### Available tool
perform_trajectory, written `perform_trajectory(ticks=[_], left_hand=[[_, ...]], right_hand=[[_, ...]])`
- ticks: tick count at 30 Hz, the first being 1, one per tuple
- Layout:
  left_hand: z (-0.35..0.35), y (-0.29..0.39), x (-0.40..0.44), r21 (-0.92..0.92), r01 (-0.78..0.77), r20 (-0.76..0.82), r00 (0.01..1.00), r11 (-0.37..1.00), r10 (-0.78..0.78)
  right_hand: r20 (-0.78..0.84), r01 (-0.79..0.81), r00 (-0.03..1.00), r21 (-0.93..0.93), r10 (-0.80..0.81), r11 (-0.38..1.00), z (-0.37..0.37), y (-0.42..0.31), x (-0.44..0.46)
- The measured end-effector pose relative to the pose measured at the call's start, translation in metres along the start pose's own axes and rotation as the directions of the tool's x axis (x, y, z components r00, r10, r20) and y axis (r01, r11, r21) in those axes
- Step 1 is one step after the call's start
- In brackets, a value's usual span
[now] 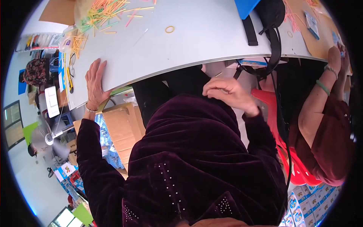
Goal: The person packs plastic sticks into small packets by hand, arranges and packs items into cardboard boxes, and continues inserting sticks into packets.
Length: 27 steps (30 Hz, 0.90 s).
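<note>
own hands (pixel 96 84) (pixel 231 94): 2 | table rings (pixel 166 30): 2 | green bangle (pixel 323 87): 1 | straws (pixel 101 14): too many

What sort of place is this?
Probably a small workshop or packing room: thin coloured sticks lie heaped on a pale worktable, printed packaging with a repeated design fills the lower right, and another person sits alongside.

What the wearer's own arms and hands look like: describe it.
Long sleeves, dark purple with a velvety sheen. The left hand is ungloved, with a thin bracelet at the wrist; the right hand is ungloved too.
</note>
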<state>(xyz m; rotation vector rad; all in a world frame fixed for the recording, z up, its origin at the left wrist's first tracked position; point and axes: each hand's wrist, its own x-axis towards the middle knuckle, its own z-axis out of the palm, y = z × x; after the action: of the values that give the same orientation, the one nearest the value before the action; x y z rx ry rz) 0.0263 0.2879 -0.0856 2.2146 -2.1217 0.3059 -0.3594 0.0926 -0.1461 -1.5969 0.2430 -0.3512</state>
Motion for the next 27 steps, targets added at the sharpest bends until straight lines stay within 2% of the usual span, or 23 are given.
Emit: perform_trajectory(ticks=[1, 3, 4, 6, 7, 9, 10, 12, 13, 15, 16, 18, 19, 20, 21, 22, 24, 25, 26, 27], left_hand=[[0.000, -0.001, 0.000, 0.002, -0.010, 0.004, 1.000, 1.000, 0.010], [0.003, -0.003, -0.001, -0.039, -0.027, -0.024, 0.999, 0.999, 0.026], [0.004, -0.003, -0.001, -0.036, -0.036, -0.019, 0.999, 0.999, 0.035], [0.005, -0.004, -0.001, -0.028, -0.020, -0.035, 0.999, 0.999, 0.020], [0.005, -0.003, 0.000, -0.022, -0.022, -0.032, 0.999, 1.000, 0.021], [0.004, -0.001, 0.001, -0.032, -0.014, -0.025, 1.000, 0.999, 0.014], [0.002, -0.001, 0.001, -0.017, 0.008, -0.024, 1.000, 1.000, -0.009], [0.000, -0.002, 0.002, -0.013, -0.040, 0.021, 0.999, 0.999, 0.041], [-0.001, -0.002, 0.002, -0.032, -0.045, 0.019, 0.999, 0.999, 0.045], [-0.003, -0.003, 0.001, -0.057, -0.047, 0.011, 0.999, 0.997, 0.048], [-0.004, -0.003, 0.000, -0.071, -0.051, 0.002, 0.999, 0.996, 0.051], [-0.004, 0.000, -0.001, -0.055, -0.027, -0.002, 1.000, 0.998, 0.027], [0.000, -0.006, -0.004, 0.006, -0.035, 0.020, 0.999, 0.999, 0.035], [0.003, -0.010, -0.008, 0.066, -0.045, 0.044, 0.998, 0.997, 0.042], [0.005, -0.010, -0.011, 0.047, -0.019, 0.024, 1.000, 0.999, 0.018], [0.007, -0.009, -0.013, 0.030, 0.006, 0.006, 1.000, 1.000, -0.006], [0.009, -0.006, -0.016, 0.051, -0.019, -0.031, 0.999, 0.999, 0.020], [0.006, 0.000, -0.019, 0.040, -0.029, -0.032, 0.999, 0.999, 0.031], [0.003, 0.003, -0.022, 0.033, -0.030, -0.031, 0.999, 0.999, 0.032], [0.004, 0.007, -0.025, -0.011, -0.025, -0.127, 0.992, 1.000, 0.024]], right_hand=[[-0.100, -0.079, 0.993, -0.102, 0.069, 0.992, 0.006, 0.028, -0.012], [-0.376, -0.196, 0.911, -0.028, 0.171, 0.980, 0.014, 0.079, -0.035], [-0.383, -0.195, 0.908, -0.021, 0.172, 0.981, 0.015, 0.108, -0.049], [-0.456, -0.388, 0.718, 0.365, 0.526, 0.846, 0.011, 0.157, -0.074], [-0.454, -0.384, 0.720, 0.369, 0.525, 0.846, 0.012, 0.165, -0.081], [-0.520, -0.437, 0.618, 0.397, 0.590, 0.807, 0.014, 0.173, -0.087], [-0.502, -0.438, 0.636, 0.390, 0.586, 0.810, 0.013, 0.175, -0.080], [-0.523, -0.328, 0.779, 0.128, 0.345, 0.936, 0.009, 0.175, -0.056], [-0.476, -0.315, 0.815, 0.117, 0.331, 0.942, 0.010, 0.155, -0.038], [-0.421, -0.174, 0.904, -0.222, 0.067, 0.959, 0.015, 0.089, -0.001], [-0.363, -0.141, 0.930, -0.227, 0.051, 0.964, 0.019, 0.060, 0.012], [-0.160, 0.054, 0.982, -0.249, -0.097, 0.967, 0.024, 0.011, 0.034], [-0.106, 0.077, 0.989, -0.250, -0.106, 0.965, 0.029, -0.008, 0.046], [-0.076, 0.149, 0.982, -0.261, -0.174, 0.954, 0.035, -0.025, 0.057], [-0.045, 0.224, 0.969, -0.267, -0.244, 0.937, 0.041, -0.042, 0.069], [-0.029, 0.233, 0.968, -0.254, -0.248, 0.939, 0.048, -0.060, 0.081], [0.010, 0.364, 0.928, -0.253, -0.373, 0.897, 0.059, -0.078, 0.103], [0.056, 0.392, 0.917, -0.299, -0.394, 0.870, 0.066, -0.094, 0.111], [0.054, 0.398, 0.916, -0.264, -0.398, 0.879, 0.076, -0.105, 0.118], [0.061, 0.405, 0.913, -0.221, -0.402, 0.887, 0.088, -0.115, 0.125]])
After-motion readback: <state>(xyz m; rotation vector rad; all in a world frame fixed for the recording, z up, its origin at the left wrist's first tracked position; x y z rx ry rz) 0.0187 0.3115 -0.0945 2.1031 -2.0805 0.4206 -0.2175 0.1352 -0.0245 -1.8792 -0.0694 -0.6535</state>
